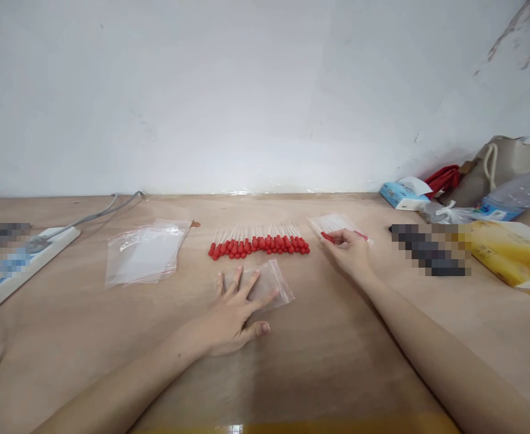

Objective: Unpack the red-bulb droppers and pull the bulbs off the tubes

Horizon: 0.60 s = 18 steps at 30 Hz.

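Brown tabletop (319, 361), pale wall (246, 90) behind. L hand (233, 313): palm down, fingers splayed on clr zip bag (271, 275), ctr. R hand (354, 256): arm extended fwd, fingertips pinching red bulb (327, 237), R of red-bulbed row (269, 244).

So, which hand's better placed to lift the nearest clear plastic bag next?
Probably the left hand: it lies spread partly over the clear plastic bag; the right hand holds a small red piece.

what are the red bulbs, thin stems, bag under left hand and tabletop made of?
Red bulbs: probably rubber or plastic, solid-coloured with slight sheen.
Thin stems: translucent, so clear plastic or glass; can't tell which.
Bag: likely thin plastic film, see-through with pale glints.
Tabletop: looks like wood or wood-effect laminate, tan and faintly grained.
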{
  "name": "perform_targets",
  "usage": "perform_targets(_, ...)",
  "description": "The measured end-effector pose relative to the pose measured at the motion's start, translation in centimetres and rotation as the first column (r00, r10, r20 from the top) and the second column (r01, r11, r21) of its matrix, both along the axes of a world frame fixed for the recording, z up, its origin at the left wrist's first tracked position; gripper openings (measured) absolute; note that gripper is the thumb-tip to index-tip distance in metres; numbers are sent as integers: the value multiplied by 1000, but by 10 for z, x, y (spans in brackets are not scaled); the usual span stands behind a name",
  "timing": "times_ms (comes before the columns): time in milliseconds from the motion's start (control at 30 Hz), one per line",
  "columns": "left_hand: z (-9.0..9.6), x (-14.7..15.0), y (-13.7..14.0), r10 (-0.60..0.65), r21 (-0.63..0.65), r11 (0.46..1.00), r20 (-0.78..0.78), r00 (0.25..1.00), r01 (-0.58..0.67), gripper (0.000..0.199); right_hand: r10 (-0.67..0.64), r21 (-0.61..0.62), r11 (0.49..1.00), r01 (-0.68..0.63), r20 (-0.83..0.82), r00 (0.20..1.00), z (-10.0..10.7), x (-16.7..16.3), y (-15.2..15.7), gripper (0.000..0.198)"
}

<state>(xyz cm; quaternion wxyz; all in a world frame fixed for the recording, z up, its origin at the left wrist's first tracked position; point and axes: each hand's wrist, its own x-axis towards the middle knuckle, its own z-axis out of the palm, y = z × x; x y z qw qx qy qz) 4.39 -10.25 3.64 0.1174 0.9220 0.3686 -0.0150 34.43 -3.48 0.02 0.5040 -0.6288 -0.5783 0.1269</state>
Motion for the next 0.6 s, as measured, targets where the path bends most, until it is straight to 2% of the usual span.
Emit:
perform_targets(100, -2, 1, 5, -55, 141, 989, 78, 995, 44, 61, 57, -18, 998, -54, 223, 973, -7, -5, 0, 30)
perform_targets(167, -5, 1, 10, -71, 171, 984, 118, 990, 50, 58, 108, -51, 994, -97, 321, 941, -7, -5, -1, 29)
perform_targets(233, -8, 1, 16, 1, 176, 984, 210, 978, -39, 51, 98, -51, 995, -84, 391, 915, -5, -2, -1, 31)
perform_targets(300, -10, 0, 22, 121, 169, 967, 360, 925, -193, 42, 3, -15, 1000, 5, 431, 902, 0, 3, -2, 31)
perform_targets(400, -11, -5, 30, 305, 60, 915, 541, 783, -398, 29, -185, 5, 978, 206, 467, 865, 6, 18, 0, 30)
perform_targets(467, -12, -9, 37, 407, -53, 886, 563, 719, -460, 26, -265, -53, 942, 331, 487, 832, 7, 29, 3, 34)
perform_targets(600, -16, -18, 47, 490, -190, 866, 506, 710, -462, 41, -329, -228, 859, 458, 439, 836, 2, 48, 8, 59)
